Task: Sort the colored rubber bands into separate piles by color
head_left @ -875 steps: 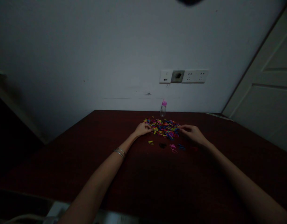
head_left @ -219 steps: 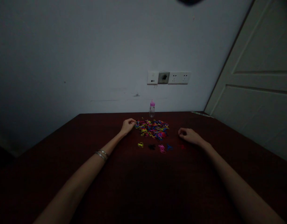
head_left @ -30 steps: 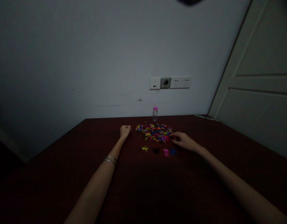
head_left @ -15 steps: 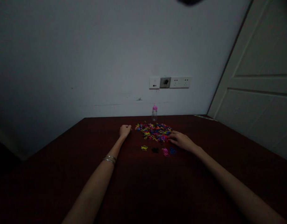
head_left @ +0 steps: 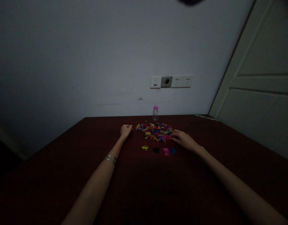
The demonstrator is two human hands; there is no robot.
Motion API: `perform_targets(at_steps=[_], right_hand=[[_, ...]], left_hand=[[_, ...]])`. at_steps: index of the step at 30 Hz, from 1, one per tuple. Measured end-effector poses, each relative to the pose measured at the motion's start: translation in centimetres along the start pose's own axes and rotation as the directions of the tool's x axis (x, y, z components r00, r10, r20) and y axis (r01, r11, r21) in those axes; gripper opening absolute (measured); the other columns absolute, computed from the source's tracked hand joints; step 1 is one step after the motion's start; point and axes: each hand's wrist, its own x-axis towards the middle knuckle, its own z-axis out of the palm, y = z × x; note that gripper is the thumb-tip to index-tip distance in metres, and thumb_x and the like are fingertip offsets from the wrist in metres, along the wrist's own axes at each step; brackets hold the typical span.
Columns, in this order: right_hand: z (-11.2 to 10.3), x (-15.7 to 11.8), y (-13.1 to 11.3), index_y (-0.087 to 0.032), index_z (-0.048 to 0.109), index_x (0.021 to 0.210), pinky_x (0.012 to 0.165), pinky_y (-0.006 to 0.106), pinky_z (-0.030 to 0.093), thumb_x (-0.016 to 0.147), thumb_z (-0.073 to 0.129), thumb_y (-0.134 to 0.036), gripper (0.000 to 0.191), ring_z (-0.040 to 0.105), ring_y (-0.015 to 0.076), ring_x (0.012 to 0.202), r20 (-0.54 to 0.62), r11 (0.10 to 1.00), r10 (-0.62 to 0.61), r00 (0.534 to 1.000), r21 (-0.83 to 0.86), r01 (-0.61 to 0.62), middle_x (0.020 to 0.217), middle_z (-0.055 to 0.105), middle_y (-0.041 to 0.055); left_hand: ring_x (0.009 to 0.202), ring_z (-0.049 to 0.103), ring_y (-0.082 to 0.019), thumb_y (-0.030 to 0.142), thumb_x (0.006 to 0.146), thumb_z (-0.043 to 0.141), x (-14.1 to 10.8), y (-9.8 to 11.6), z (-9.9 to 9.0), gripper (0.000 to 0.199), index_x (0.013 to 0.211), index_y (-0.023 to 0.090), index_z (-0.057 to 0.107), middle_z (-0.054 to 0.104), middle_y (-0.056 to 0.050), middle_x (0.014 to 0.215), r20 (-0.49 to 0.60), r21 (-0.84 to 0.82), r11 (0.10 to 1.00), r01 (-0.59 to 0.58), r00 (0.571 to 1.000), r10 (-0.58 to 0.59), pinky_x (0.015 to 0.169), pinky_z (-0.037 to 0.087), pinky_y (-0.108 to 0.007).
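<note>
A loose heap of multicoloured bands (head_left: 154,131) lies on the dark red table (head_left: 139,181). My right hand (head_left: 182,139) rests at the heap's right edge, its fingertips drawn together at the bands; what they pinch, if anything, is too small to tell. To the left of the heap, my left hand (head_left: 126,130) is curled closed on the table, with nothing visible in it. In front of the heap lie small separate groups: yellow (head_left: 145,147), black (head_left: 156,150), pink (head_left: 166,152) and blue (head_left: 173,150).
Behind the heap stands a clear bottle with a pink cap (head_left: 155,113), close to the wall (head_left: 111,62). Sockets (head_left: 181,81) are on the wall above it. A pale panelled door (head_left: 258,84) is at the right.
The fingers of my right hand have drawn closer together at the heap's edge. My left hand has stayed in place. The view has shifted very slightly.
</note>
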Motion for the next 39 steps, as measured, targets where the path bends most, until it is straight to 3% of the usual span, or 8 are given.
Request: perform_targets(at_steps=[7, 12, 15, 19, 23, 28, 34, 39], right_hand=[[-1.1, 0.0, 1.2, -0.02, 0.068, 0.084, 0.079, 0.033, 0.045, 0.082, 0.051, -0.037, 0.025, 0.058, 0.0188, 0.085, -0.114, 0.976, 0.023, 0.993, 0.219, 0.002, 0.09, 0.061, 0.007], [-2.7, -0.6, 2.5, -0.018, 0.067, 0.079, 0.077, 0.033, 0.046, 0.075, 0.056, -0.045, 0.03, 0.059, 0.02, 0.083, -0.1, 0.932, 0.165, 0.981, 0.341, -0.122, 0.087, 0.063, 0.0076], [-4.0, -1.2, 3.0, -0.016, 0.068, 0.081, 0.076, 0.032, 0.045, 0.073, 0.057, -0.049, 0.035, 0.059, 0.0206, 0.082, 0.004, 0.9, 0.229, 0.974, 0.382, -0.213, 0.087, 0.066, 0.0076], [-5.4, -2.1, 3.6, -0.016, 0.069, 0.081, 0.073, 0.031, 0.044, 0.07, 0.059, -0.051, 0.037, 0.059, 0.0198, 0.078, 0.199, 0.892, 0.21, 0.957, 0.361, -0.271, 0.083, 0.067, 0.0055], [-5.8, -2.7, 3.9, -0.016, 0.07, 0.078, 0.066, 0.029, 0.044, 0.067, 0.061, -0.052, 0.038, 0.058, 0.0185, 0.073, 0.407, 0.887, 0.183, 0.895, 0.324, -0.328, 0.078, 0.067, 0.005], [-5.3, -2.8, 3.8, -0.016, 0.069, 0.084, 0.061, 0.027, 0.043, 0.063, 0.064, -0.048, 0.039, 0.057, 0.0171, 0.07, 0.516, 0.866, 0.149, 0.843, 0.343, -0.363, 0.079, 0.067, 0.0063], [-4.5, -2.7, 5.1, -0.017, 0.067, 0.087, 0.058, 0.026, 0.044, 0.066, 0.062, -0.049, 0.038, 0.056, 0.0157, 0.068, 0.329, 0.834, 0.258, 0.908, 0.399, -0.381, 0.079, 0.066, 0.0051], [-3.0, -3.0, 7.0, -0.015, 0.065, 0.088, 0.053, 0.025, 0.042, 0.069, 0.055, -0.059, 0.048, 0.053, 0.0131, 0.06, 0.221, 0.803, 0.381, 0.898, 0.403, -0.439, 0.075, 0.064, 0.0045]], left_hand=[[0.058, 0.055, -0.015, 0.033, 0.074, 0.044, 0.1, -0.1, 0.1, 0.032, 0.063, 0.017, 0.069, 0.062, -0.003, 0.058, -0.01, -0.001, 1.0, -0.01, 1.0, 0.01, 0.053, 0.032, -0.023], [0.059, 0.055, -0.015, 0.034, 0.073, 0.044, 0.3, -0.3, 0.3, 0.032, 0.064, 0.018, 0.07, 0.062, -0.003, 0.058, -0.008, -0.002, 1.0, -0.011, 1.0, 0.011, 0.053, 0.032, -0.023], [0.058, 0.055, -0.015, 0.035, 0.073, 0.044, 0.4, -0.5, 0.3, 0.032, 0.064, 0.018, 0.069, 0.063, -0.003, 0.059, -0.01, -0.004, 1.0, -0.014, 1.0, 0.014, 0.053, 0.033, -0.023], [0.058, 0.055, -0.015, 0.035, 0.073, 0.044, 0.5, -0.6, 0.4, 0.032, 0.063, 0.018, 0.069, 0.063, -0.003, 0.058, -0.014, -0.002, 1.0, -0.015, 1.0, 0.015, 0.054, 0.033, -0.023], [0.059, 0.056, -0.015, 0.035, 0.073, 0.044, 0.6, -0.7, 0.4, 0.032, 0.063, 0.017, 0.069, 0.063, -0.003, 0.059, -0.011, -0.009, 0.999, -0.038, 0.999, 0.038, 0.056, 0.034, -0.023], [0.059, 0.056, -0.015, 0.035, 0.073, 0.044, 0.7, -0.7, 0.4, 0.032, 0.063, 0.018, 0.069, 0.063, -0.002, 0.058, -0.006, -0.005, 1.0, -0.028, 1.0, 0.028, 0.056, 0.034, -0.023], [0.062, 0.056, -0.015, 0.035, 0.072, 0.045, 0.4, -0.4, 0.0, 0.032, 0.064, 0.016, 0.069, 0.063, -0.002, 0.059, -0.011, -0.083, 0.996, -0.03, 1.0, 0.029, 0.057, 0.037, -0.023], [0.057, 0.054, -0.014, 0.034, 0.072, 0.044, 0.0, 0.2, -0.4, 0.033, 0.063, 0.013, 0.067, 0.059, -0.001, 0.052, -0.036, -0.19, 0.981, -0.044, 0.999, 0.038, 0.055, 0.037, -0.022]])
